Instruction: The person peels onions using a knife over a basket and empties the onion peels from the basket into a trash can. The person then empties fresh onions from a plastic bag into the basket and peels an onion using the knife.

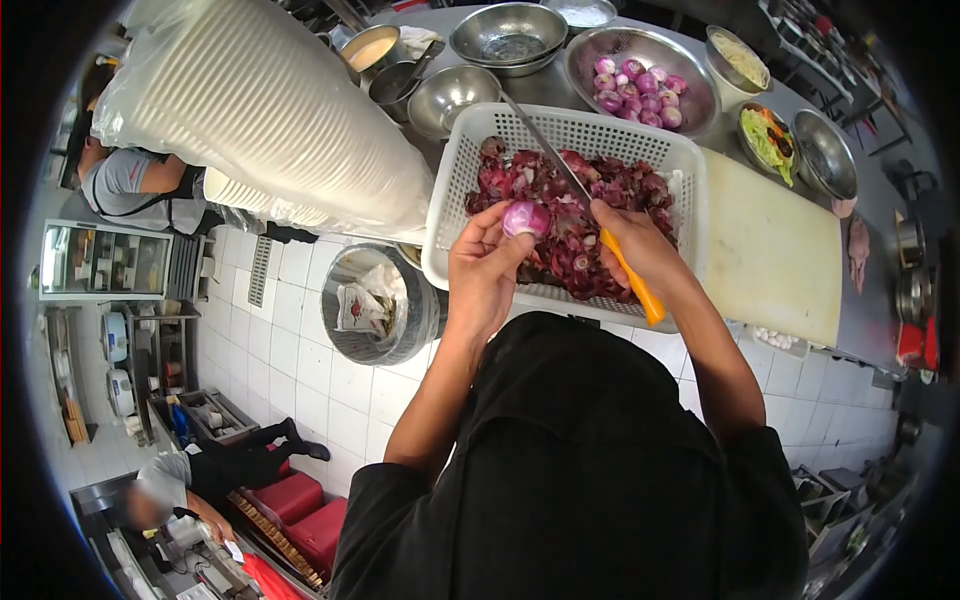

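Observation:
Between the thumb and fingers of my left hand [484, 265] is a peeled red onion [526, 219]. My right hand [645, 250] grips a knife by its yellow handle [630, 277], the long blade [548, 150] pointing up and to the left. Both hands are over a white perforated basket [690, 155] filled with dark red onion skins [585, 265]. Behind the basket, a metal colander [700, 110] holds several peeled red onions [648, 100].
A white cutting board [775, 250] lies right of the basket. Stacked white containers in plastic [270, 110] stand left. Metal bowls [508, 40] and a bowl of lettuce [768, 140] line the back. A lined bin [425, 310] stands on the floor. Two people [165, 485] are at the left.

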The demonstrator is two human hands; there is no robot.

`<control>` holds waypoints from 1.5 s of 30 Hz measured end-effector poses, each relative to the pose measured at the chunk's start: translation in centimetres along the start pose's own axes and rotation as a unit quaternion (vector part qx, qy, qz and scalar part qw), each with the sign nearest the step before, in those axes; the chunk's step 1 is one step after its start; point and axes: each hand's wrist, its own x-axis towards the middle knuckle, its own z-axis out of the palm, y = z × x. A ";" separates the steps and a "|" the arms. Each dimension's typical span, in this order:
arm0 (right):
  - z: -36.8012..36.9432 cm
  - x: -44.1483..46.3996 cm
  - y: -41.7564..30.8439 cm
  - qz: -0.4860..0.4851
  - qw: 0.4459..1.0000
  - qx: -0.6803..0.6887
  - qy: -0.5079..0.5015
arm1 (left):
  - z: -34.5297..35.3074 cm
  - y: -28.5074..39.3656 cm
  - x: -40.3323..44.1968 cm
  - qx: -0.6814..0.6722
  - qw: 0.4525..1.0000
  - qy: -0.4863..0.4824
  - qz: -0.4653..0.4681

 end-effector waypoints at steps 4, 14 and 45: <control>1.1 -1.6 -0.4 -0.050 0.999 -0.022 0.008 | 0.0 0.0 0.1 -0.034 0.999 0.015 -0.015; 3.0 -2.6 0.7 -0.252 0.950 -0.169 0.077 | 1.5 0.1 0.6 0.032 0.996 0.077 -0.019; 1.5 -1.4 0.0 -0.052 0.998 0.007 0.015 | -0.5 -0.4 1.0 -0.083 0.992 0.007 -0.091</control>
